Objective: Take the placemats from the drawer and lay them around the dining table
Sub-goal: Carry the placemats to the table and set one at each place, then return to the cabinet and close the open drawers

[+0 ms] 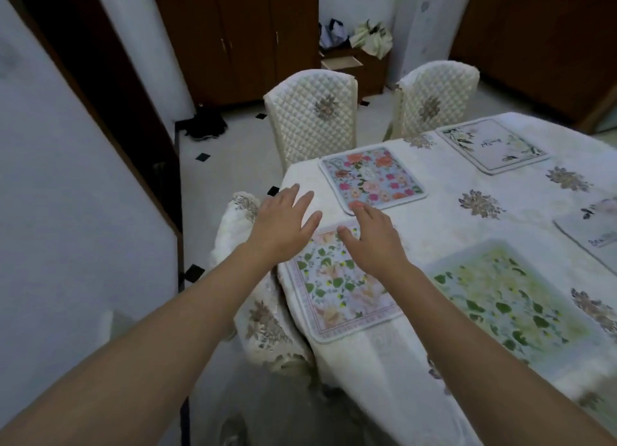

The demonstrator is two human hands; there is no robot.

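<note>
Head view: both hands (329, 233) spread flat, hiding placemat (337, 285) top edge, perhaps touching.

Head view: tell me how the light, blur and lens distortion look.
Head view: dim, flat indoor light with no hard shadows or glare; wide-angle bending curves the wall and stretches the forearms; the green placemat and far-right placemat are smeared, while the rose placemat and both open hands, left hand and right hand, look sharper.

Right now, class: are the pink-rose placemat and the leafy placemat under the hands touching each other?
Apart. The head view shows a strip of white tablecloth between the pink-rose placemat and the leafy placemat.
</note>
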